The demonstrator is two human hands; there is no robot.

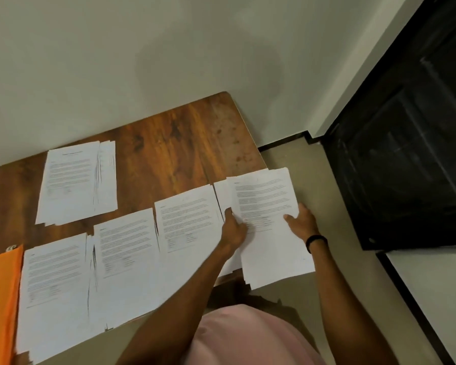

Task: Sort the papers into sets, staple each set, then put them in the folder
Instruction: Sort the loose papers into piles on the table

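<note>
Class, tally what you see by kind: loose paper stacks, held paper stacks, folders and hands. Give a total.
Loose paper stacks: 4
Held paper stack: 1
Orange folder: 1
Hands: 2
Total: 8

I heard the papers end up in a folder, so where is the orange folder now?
In the head view the flat orange folder lies at the far left edge, on the brown wooden table, right beside the leftmost white paper stack.
</note>
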